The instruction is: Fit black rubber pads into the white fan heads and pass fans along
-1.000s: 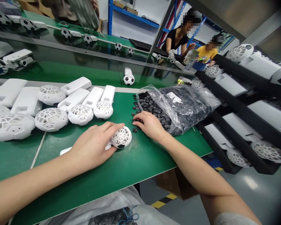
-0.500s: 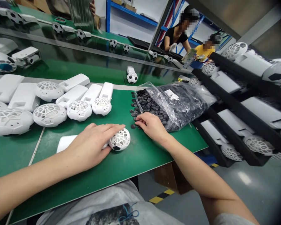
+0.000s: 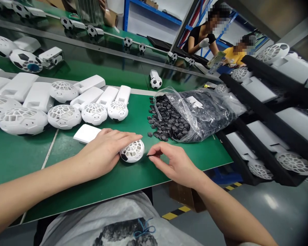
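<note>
Units, white plastic, with domed lattice heads (image 3: 64, 117) and oblong bodies: grouped left of and beyond the left grip; nearest heads show no black patches, so judged to be left to do.
Left hand (image 3: 101, 153): fingers closed over the item below.
Shell, round, white, latticed plastic (image 3: 132, 151): within the left grip, resting on the bench; black patch at its lower front, many openings bare; judged part done.
Right hand (image 3: 179, 165): thumb and forefinger pinching a small, thin black piece (image 3: 149, 155), just right of the shell, apart from it.
Bag, clear plastic, filled with black pieces (image 3: 207, 111): beyond the right grip, some spilled at its mouth; plenty left.
Rack, black, slatted (image 3: 261, 106): right of both grips, bearing white units.
Surface: green bench (image 3: 123, 177), smooth, under both grips; dark glossy strip beyond, carrying black-patched balls, judged further along.
Room: blue shelving (image 3: 157, 11), far; person in black (image 3: 199, 37), then person in yellow (image 3: 234, 56); grey floor, yellow-black striped, lower right.
</note>
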The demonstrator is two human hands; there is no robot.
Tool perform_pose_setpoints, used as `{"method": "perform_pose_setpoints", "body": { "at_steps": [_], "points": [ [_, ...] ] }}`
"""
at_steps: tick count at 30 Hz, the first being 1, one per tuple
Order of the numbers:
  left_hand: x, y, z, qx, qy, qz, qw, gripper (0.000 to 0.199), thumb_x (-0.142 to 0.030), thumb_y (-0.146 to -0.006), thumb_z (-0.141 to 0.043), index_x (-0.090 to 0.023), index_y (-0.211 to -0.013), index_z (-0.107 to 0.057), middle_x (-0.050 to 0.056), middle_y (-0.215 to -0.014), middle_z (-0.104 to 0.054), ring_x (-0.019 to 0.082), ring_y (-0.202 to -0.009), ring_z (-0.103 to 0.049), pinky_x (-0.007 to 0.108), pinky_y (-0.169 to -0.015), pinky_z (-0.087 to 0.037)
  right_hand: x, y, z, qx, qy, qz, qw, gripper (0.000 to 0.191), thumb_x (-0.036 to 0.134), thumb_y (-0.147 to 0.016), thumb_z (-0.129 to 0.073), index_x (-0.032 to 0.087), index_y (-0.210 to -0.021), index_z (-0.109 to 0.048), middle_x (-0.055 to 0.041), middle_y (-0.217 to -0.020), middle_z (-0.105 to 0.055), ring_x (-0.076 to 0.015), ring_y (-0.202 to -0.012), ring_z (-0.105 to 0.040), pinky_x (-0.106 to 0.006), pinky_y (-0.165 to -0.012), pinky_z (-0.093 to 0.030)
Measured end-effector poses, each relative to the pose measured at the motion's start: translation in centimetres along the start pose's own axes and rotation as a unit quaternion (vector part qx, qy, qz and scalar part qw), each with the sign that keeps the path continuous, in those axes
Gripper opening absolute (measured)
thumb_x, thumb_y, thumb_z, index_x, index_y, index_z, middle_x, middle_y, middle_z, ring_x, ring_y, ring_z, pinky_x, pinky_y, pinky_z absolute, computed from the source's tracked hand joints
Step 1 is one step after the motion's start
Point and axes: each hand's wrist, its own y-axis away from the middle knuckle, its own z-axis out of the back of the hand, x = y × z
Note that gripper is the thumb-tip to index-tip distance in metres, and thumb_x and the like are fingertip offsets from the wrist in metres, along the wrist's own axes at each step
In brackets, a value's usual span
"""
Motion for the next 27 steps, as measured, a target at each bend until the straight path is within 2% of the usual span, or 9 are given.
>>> {"method": "perform_pose_setpoints", "body": {
  "at_steps": [3,5,9,11,13,15,17,22,27],
  "points": [
    [0.1,0.0,-0.2,-0.007,0.003,-0.002,1.0,0.068,0.0,-0.07,-0.035,-0.03,-0.131,-0.038,-0.003,-0.133,-0.05,0.02,-0.116,-0.047,0.035,-0.09,-0.036,0.2,0.2,0.1,0.016,0.003,0.004,1.0,0.022,0.012,-0.087,-0.049,0.021,-0.106,-0.055,-0.0035,-0.092,-0.061,-0.0136,-0.081,-0.057,-0.027,-0.072,-0.049],
    [0.1,0.0,-0.2,-0.012,0.005,-0.001,1.0,0.069,0.001,-0.069,-0.035,-0.03,-0.131,-0.038,-0.003,-0.132,-0.05,0.02,-0.115,-0.048,0.035,-0.09,-0.035,0.4,0.3,0.1,0.007,0.006,0.015,1.0,0.022,0.013,-0.088,-0.048,0.022,-0.106,-0.057,-0.0033,-0.094,-0.062,-0.0144,-0.087,-0.058,-0.028,-0.077,-0.049],
    [-0.2,0.0,0.1,-0.006,0.025,0.001,1.0,0.068,-0.002,-0.069,-0.04,-0.029,-0.131,-0.037,-0.002,-0.131,-0.051,0.021,-0.115,-0.047,0.036,-0.092,-0.034,0.6,0.4,-0.5,-0.079,-0.05,-0.006,0.996,0.012,0.017,-0.086,-0.054,0.023,-0.093,-0.063,-0.0011,-0.091,-0.067,-0.0148,-0.086,-0.062,-0.029,-0.078,-0.05],
    [-0.5,0.1,0.3,-0.006,0.04,0.007,0.999,0.062,-0.013,-0.073,-0.049,-0.029,-0.131,-0.038,-0.001,-0.128,-0.053,0.022,-0.114,-0.047,0.036,-0.093,-0.034,0.7,0.4,-1.1,-0.102,-0.086,-0.011,0.991,0.01,0.019,-0.084,-0.058,0.023,-0.089,-0.065,-0.001,-0.089,-0.066,-0.015,-0.086,-0.061,-0.029,-0.076,-0.05],
    [-0.8,0.1,0.4,-0.012,0.05,0.022,0.998,0.058,-0.032,-0.074,-0.059,-0.029,-0.13,-0.041,0.0,-0.126,-0.055,0.024,-0.112,-0.048,0.038,-0.093,-0.033,0.7,0.3,-1.9,-0.103,-0.115,-0.02,0.988,0.008,0.018,-0.082,-0.061,0.023,-0.086,-0.067,-0.0004,-0.084,-0.066,-0.0142,-0.081,-0.06,-0.028,-0.073,-0.049],
    [-1.0,0.1,0.2,-0.026,0.054,0.04,0.997,0.063,-0.051,-0.072,-0.062,-0.028,-0.127,-0.044,0.002,-0.123,-0.057,0.026,-0.11,-0.05,0.041,-0.094,-0.033,0.7,0.2,-2.6,-0.103,-0.14,-0.034,0.984,0.008,0.017,-0.081,-0.062,0.023,-0.084,-0.067,0.0008,-0.08,-0.067,-0.013,-0.076,-0.06,-0.027,-0.071,-0.048],
    [-1.2,-0.1,-0.1,-0.041,0.055,0.058,0.996,0.066,-0.059,-0.07,-0.06,-0.026,-0.125,-0.047,0.004,-0.12,-0.059,0.026,-0.107,-0.052,0.044,-0.097,-0.031,0.7,0.0,-3.1,-0.113,-0.156,-0.04,0.98,0.007,0.016,-0.079,-0.064,0.023,-0.081,-0.067,0.0006,-0.08,-0.065,-0.0132,-0.078,-0.059,-0.028,-0.075,-0.046],
    [-1.4,-0.4,-0.4,-0.055,0.055,0.082,0.994,0.062,-0.055,-0.072,-0.059,-0.019,-0.121,-0.051,0.007,-0.113,-0.063,0.026,-0.103,-0.055,0.046,-0.099,-0.028,0.1,-0.6,-3.9,-0.114,-0.243,-0.075,0.96,0.001,0.022,-0.076,-0.066,0.021,-0.076,-0.065,-0.0007,-0.079,-0.053,-0.0138,-0.078,-0.052,-0.027,-0.069,-0.045],
    [-1.7,-0.2,-0.2,-0.067,0.06,0.078,0.993,0.053,-0.044,-0.073,-0.059,-0.019,-0.118,-0.052,0.005,-0.111,-0.063,0.024,-0.1,-0.055,0.044,-0.096,-0.03,-0.5,-1.1,-4.1,-0.103,-0.307,-0.116,0.939,0.014,0.022,-0.073,-0.068,0.02,-0.076,-0.054,0.0013,-0.082,-0.046,-0.0101,-0.068,-0.046,-0.025,-0.064,-0.042]
  ]
}}
